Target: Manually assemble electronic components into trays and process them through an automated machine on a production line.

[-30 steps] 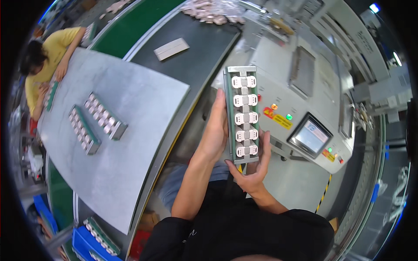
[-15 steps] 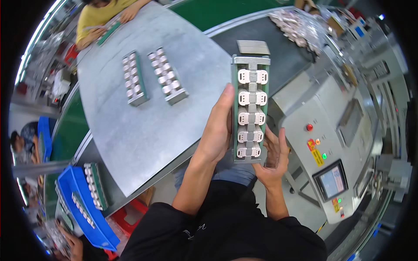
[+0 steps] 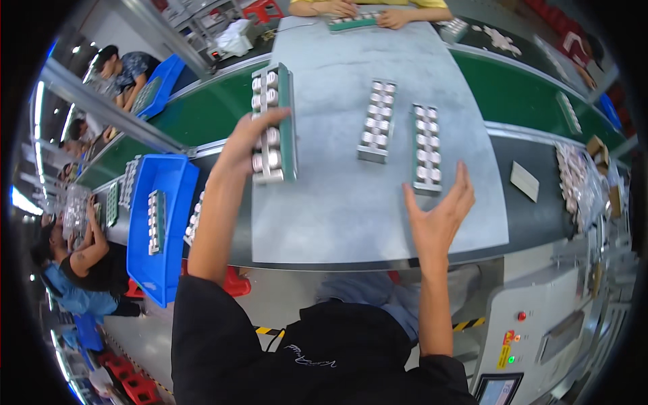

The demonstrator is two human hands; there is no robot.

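Observation:
My left hand grips a long metal rack with green sides, with white plastic parts lined up along it. The held rack is at the left side of the grey tabletop; whether it touches the top I cannot tell. My right hand is empty, fingers spread, just in front of a similar rack on the table. To the left of that one lies another such rack, a small gap between them.
Across the table, a person in yellow sleeves handles another rack. At left is a blue bin with a rack inside. A pale flat plate lies at right. A machine with buttons stands lower right.
The view has swung left toward the table. The rack, earlier upright before me near both hands, is now at the table's left in my left hand. My right hand has moved over the table.

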